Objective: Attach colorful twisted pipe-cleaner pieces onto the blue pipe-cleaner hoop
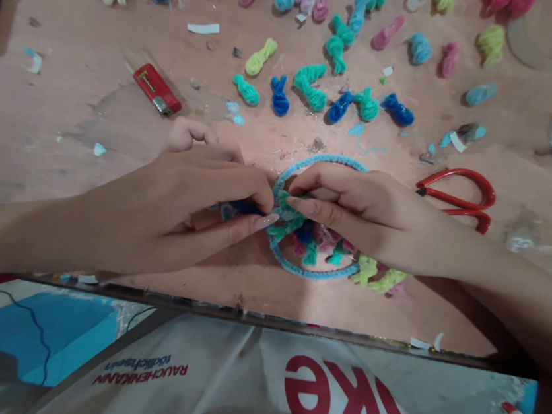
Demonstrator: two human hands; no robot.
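Working with two bare hands over one light blue yarn-wrapped ring, flat on the pinkish wooden table near its front edge. Pinching with the left hand, thumb and forefinger closed on one small teal yarn bundle at the ring's left rim; gripping the same bundle with the right hand, fingertips closed. Along the ring's near rim, more little bundles, too covered to count. Just beyond the ring, three dark blue yarn bundles in a row among teal ones. Left of these, one red plastic lighter; right of the ring, one pair of red-handled scissors.
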